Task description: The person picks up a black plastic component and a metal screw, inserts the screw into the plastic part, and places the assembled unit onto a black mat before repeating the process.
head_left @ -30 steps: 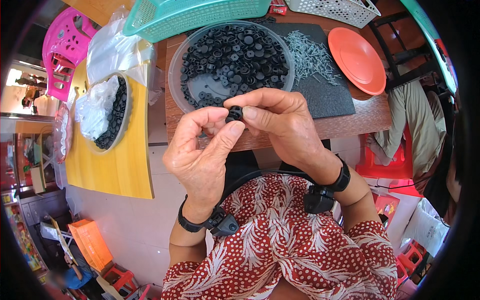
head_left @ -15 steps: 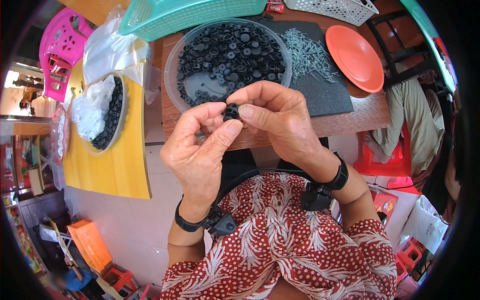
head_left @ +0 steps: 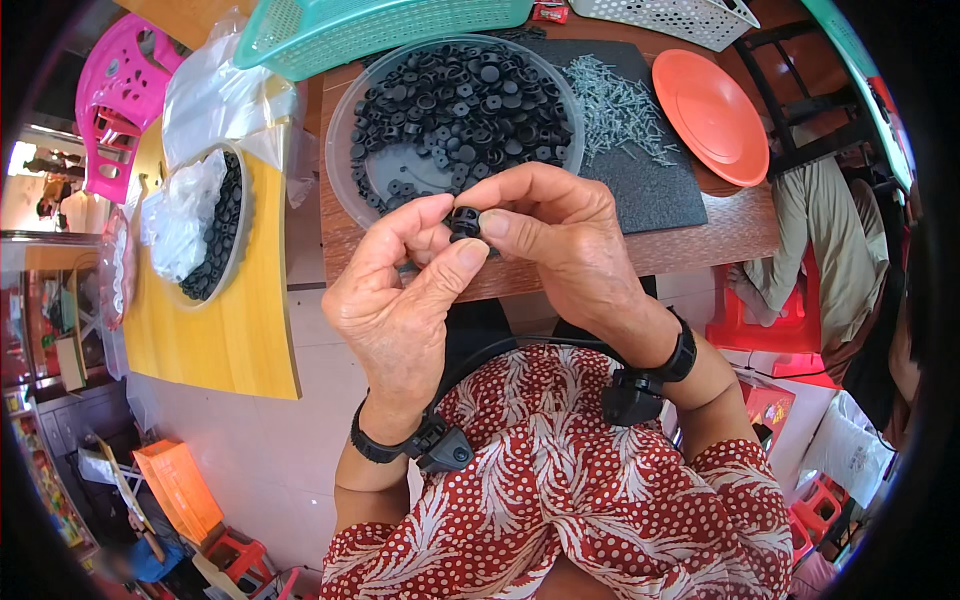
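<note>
Between the thumbs and fingers of both hands is a small round black plastic part (head_left: 465, 223), partly covered by the fingertips. My left hand (head_left: 402, 275) pinches it from the left. From the right, my right hand (head_left: 555, 228) grips it with thumb and forefinger. Both hands are over the table's near edge, just in front of a round clear tub (head_left: 343, 170). In the tub lie many loose black plastic caps and rings (head_left: 470, 100). Right of it, a heap of silver screws (head_left: 617, 110) rests on a dark mat (head_left: 655, 200).
An orange-red plate (head_left: 712, 118) stands on the table's right. Behind the tub are a teal basket (head_left: 380, 40) and a white basket (head_left: 680, 20). At left, a yellow table (head_left: 270, 340) bears another tub of black parts (head_left: 222, 230) and plastic bags. Someone's leg (head_left: 825, 240) shows at right.
The black part has turned slightly between my fingertips, showing more of its ribbed side. Both hands keep nearly the same place and grip.
</note>
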Motion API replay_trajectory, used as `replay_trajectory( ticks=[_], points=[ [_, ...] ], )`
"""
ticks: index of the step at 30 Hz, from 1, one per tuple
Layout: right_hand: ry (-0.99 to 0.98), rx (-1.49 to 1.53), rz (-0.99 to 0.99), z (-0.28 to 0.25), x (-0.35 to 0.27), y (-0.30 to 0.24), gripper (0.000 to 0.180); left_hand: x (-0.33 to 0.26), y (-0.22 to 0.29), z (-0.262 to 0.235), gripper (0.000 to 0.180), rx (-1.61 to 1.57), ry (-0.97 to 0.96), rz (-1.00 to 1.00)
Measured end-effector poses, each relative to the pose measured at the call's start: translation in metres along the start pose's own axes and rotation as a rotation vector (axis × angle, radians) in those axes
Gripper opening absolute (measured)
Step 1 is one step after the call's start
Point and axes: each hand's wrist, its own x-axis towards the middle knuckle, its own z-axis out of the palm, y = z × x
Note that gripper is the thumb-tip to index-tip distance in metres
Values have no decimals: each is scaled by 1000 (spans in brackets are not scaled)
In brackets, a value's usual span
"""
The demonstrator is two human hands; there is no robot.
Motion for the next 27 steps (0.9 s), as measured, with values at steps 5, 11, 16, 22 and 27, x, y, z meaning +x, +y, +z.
replay_trajectory(
  ticks=[5,11,16,22,27],
  points=[
    [23,44,35,0,-1,0,13,0,-1,0,31,-33,-5,-39],
    [25,56,12,0,-1,1,13,2,-1,1,31,-48,-29,-61],
    [13,39,36,-4,-1,1,13,3,-3,0,30,-48,-35,-69],
    [30,67,26,-1,-1,1,13,3,-4,-2,31,-39,-58,-82],
    [17,77,37,-4,0,1,12,4,-9,-1,30,-63,-64,-27]
  ],
)
